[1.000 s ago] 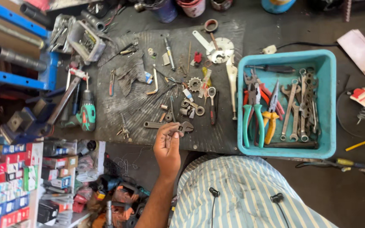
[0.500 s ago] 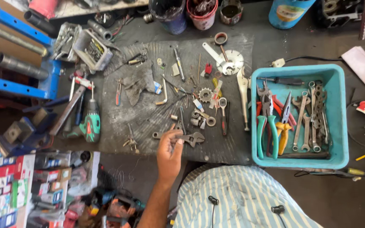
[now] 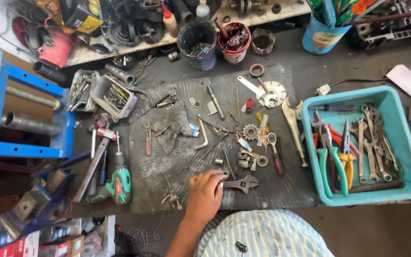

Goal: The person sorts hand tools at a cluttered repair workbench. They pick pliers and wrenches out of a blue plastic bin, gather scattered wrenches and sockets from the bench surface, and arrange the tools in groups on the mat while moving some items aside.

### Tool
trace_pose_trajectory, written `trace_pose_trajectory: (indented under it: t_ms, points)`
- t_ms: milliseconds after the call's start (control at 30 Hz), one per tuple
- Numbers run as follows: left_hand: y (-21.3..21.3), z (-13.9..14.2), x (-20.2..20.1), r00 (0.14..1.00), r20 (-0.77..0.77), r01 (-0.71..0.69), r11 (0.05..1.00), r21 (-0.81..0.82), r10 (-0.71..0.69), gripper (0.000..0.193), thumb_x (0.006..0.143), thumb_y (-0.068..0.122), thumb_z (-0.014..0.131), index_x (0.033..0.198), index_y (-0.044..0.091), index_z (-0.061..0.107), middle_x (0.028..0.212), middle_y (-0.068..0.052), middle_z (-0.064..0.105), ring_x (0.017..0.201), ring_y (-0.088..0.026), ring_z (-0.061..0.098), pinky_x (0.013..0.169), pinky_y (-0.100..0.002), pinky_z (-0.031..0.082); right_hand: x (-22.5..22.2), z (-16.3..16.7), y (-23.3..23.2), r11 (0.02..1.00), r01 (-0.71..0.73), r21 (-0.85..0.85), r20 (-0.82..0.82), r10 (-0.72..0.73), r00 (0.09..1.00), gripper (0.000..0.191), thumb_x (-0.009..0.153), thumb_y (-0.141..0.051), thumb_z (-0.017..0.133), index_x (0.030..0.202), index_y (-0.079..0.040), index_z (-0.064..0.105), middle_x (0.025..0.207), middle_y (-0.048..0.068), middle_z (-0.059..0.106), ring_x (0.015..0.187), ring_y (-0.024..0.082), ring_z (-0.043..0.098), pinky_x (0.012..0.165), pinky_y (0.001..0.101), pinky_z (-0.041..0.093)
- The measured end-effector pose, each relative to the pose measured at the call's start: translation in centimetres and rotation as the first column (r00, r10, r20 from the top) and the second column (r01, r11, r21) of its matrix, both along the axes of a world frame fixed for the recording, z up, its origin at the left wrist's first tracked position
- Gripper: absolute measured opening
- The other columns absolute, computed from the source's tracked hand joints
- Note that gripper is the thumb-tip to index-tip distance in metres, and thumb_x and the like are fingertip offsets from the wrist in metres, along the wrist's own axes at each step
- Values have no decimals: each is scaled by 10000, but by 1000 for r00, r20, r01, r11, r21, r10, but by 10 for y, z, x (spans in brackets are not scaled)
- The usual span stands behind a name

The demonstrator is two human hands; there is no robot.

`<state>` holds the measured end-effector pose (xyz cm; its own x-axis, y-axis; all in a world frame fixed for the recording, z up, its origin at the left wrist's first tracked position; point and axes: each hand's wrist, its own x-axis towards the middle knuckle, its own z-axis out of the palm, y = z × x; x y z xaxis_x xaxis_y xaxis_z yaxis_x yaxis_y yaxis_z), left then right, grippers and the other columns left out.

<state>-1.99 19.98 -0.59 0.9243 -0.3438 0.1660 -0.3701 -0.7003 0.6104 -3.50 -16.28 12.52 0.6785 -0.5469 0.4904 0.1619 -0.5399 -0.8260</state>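
My left hand reaches in from the bottom edge onto a dark ribbed rubber mat on the workbench. Its fingers curl over the handle end of a dark adjustable wrench, which lies flat near the mat's front edge with its jaw pointing right. Just beyond the wrench lie small rings and bushings and a small sprocket. A bunch of small metal bits sits left of the hand. My right hand is out of view. My striped shirt fills the bottom centre.
A blue plastic bin of pliers and spanners stands at the right. A green cordless drill and hammers lie at the mat's left. A blue metal frame and a blue vise are far left. Pots and cans line the back.
The view has tilted up, so the bench sits lower in the picture. My left hand stays on the adjustable wrench at the mat's front edge.
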Motion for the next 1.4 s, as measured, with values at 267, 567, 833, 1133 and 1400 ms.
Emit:
trace_pose_trajectory:
  t_ms: [267, 567, 833, 1133, 1400]
  points:
    - [24, -3, 17, 993, -36, 111, 990, -89, -115, 239, 844, 114, 728, 1081, 129, 713, 1167, -44, 691, 1121, -256, 610, 957, -449, 372, 12, -78, 115, 966, -250, -61, -440, 199, 875, 341, 837, -108, 776, 1168, -96, 693, 1180, 91, 672, 1109, 232, 650, 980, 359, 520]
    - [24, -10, 27, 965, -9, 258, 961, -95, -260, 242, 840, 122, 737, 1081, 136, 716, 1171, -33, 678, 1135, -253, 602, 986, -464, 365, 15, -133, 153, 795, -375, -477, -623, -5, 782, 368, 777, -339, 763, 1109, -180, 760, 1343, 127, 562, 1314, 343, 462, 1069, 498, 357]
    - [24, -1, 30, 967, 38, 254, 958, -132, -251, 227, 854, 129, 741, 1079, 143, 715, 1176, -38, 671, 1149, -250, 604, 985, -467, 367, 23, -125, 164, 708, -438, -554, -709, -126, 694, 337, 779, -373, 751, 1072, -207, 763, 1353, 84, 567, 1387, 319, 410, 1133, 520, 296]
    - [13, 12, 34, 971, -139, 136, 924, -356, -197, 263, 874, 91, 726, 1135, 78, 693, 1161, -98, 685, 1107, -280, 642, 969, -408, 479, 12, -132, 156, 836, -295, -463, -563, -21, 826, 204, 775, -281, 772, 944, -169, 791, 1231, 61, 642, 1285, 281, 525, 1090, 475, 346]
    - [-10, 13, 37, 828, -459, -16, 805, -594, -322, 266, 918, 136, 766, 1160, 45, 702, 1053, -104, 743, 916, -156, 711, 822, -294, 566, 1, -134, 166, 832, -430, -350, -414, 274, 868, 206, 714, -206, 788, 910, -146, 770, 1069, 19, 685, 1167, 257, 609, 1024, 436, 401]
